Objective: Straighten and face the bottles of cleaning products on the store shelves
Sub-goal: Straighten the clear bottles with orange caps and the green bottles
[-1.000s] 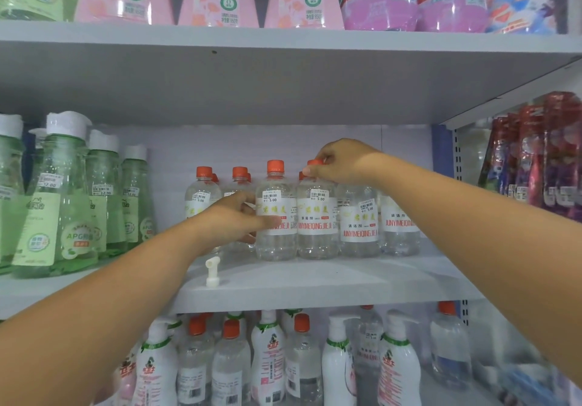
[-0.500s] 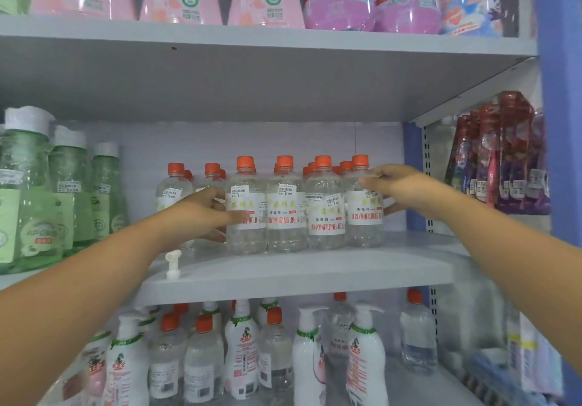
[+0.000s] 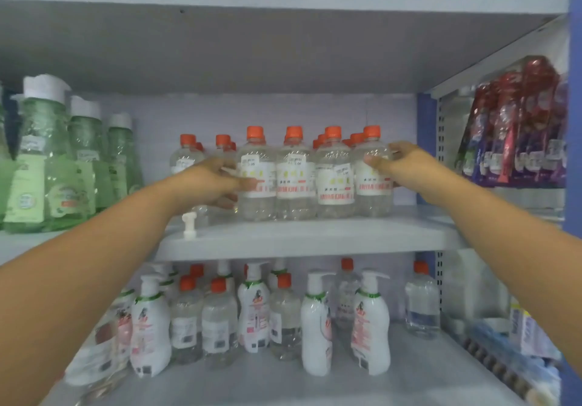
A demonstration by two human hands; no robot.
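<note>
The clear bottles (image 3: 313,175) with orange caps are standing in a tight front row on the middle shelf (image 3: 302,235), labels mostly facing out. They are looking like thin plastic filled with liquid, so each one is probably fairly heavy for its size, rigid enough to push but smooth and apt to slide or tip if nudged high up; the best hold is likely around the labelled waist, where the paper is giving some grip.

The left hand (image 3: 217,182) is lying against the left end of the row, its fingers reaching across the label of the leftmost front bottle. The right hand (image 3: 393,163) is at the right end, thumb on the front of the last bottle's shoulder and fingers going round behind it (the blur is making it hard to say how firmly either hand is gripping). So the hands are well apart, bracketing the row between them, not clearly clamped on any one bottle.
</note>
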